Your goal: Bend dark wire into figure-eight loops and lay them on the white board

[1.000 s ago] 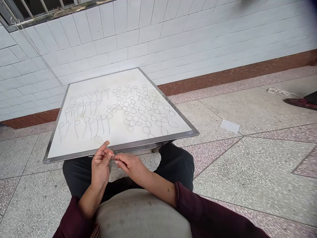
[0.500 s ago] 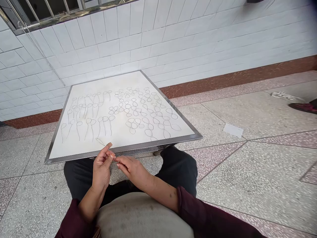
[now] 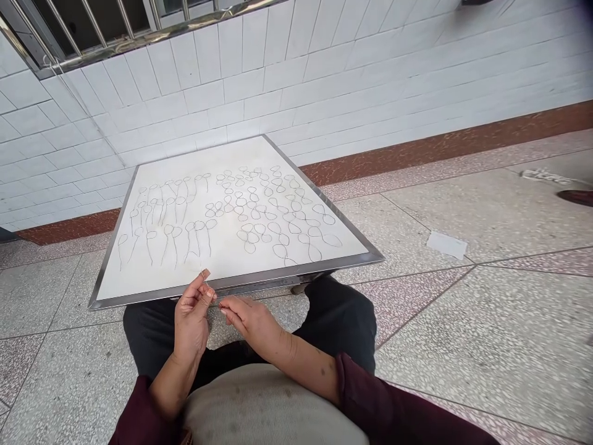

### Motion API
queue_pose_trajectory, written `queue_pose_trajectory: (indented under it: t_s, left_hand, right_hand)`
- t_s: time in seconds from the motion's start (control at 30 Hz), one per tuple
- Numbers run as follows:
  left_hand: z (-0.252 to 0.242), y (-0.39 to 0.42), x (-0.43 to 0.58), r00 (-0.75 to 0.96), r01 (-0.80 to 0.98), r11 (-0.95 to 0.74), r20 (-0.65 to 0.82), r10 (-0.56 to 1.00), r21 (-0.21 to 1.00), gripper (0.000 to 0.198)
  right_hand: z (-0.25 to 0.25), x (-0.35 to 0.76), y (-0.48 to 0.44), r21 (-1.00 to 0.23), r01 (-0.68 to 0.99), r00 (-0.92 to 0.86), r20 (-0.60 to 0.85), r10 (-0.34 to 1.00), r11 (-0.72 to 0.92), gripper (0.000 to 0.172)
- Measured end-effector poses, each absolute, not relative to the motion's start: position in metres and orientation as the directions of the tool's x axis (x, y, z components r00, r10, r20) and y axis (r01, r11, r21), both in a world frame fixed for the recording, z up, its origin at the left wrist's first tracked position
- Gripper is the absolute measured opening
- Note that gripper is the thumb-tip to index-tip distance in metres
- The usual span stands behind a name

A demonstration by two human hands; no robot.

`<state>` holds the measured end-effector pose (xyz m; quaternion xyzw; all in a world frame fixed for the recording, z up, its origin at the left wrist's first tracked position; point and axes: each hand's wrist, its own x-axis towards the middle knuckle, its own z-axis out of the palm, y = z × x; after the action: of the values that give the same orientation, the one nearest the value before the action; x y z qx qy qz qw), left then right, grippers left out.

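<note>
My left hand (image 3: 191, 318) is closed in a pinch above the near edge of a white board (image 3: 152, 287). A thin wire (image 3: 206, 282) shows faintly between its forefinger and thumb; most of it is too fine to follow. Just to the right, my right hand (image 3: 259, 324) has its thumb and fingertips pressed together, a small gap from the left fingertips. What lies in that pinch is hidden. On the board's left, thin wires with one loop and a long tail (image 3: 168, 230) lie in rows. Figure-eight wires (image 3: 327, 214) cover the right part.
The board has a grey metal rim (image 3: 278, 274) and reaches over my knees. Behind it stands a white tiled wall (image 3: 264, 93) with a barred window (image 3: 106, 31). A white rectangular piece (image 3: 446, 245) lies on the speckled floor, and a dark shoe (image 3: 577, 196) shows at far right.
My right fingertips have drawn slightly away from the left ones. The wire loop that stuck out clearly past my left forefinger is now barely visible. The view has shifted a little.
</note>
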<state>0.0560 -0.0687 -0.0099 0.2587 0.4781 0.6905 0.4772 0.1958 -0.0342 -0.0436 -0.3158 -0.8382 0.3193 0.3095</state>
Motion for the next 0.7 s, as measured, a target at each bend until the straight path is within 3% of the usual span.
queue_pose_trajectory:
  t_s: [0.27,0.5,0.7]
  left_hand:
    - [-0.0105,-0.0719,0.0561,-0.438,-0.3,-0.071,-0.071,0.896,0.951,0.037]
    - [-0.013,-0.0721,0.0566,-0.486,-0.319,-0.071,-0.099,0.868,0.945,0.038]
    - [-0.0159,-0.0728,0.0592,-0.507,-0.351,-0.109,-0.091,0.857,0.93,0.037]
  right_hand:
    - [-0.0443,0.1962,-0.0344,-0.741,0.322,-0.631,0.296,0.717,0.589,0.014]
    - [-0.0504,0.1962,-0.0353,-0.682,0.295,-0.653,0.367,0.662,0.669,0.021]
    - [-0.0468,0.1964,-0.0363,-0.691,0.311,-0.605,0.385,0.697,0.652,0.021]
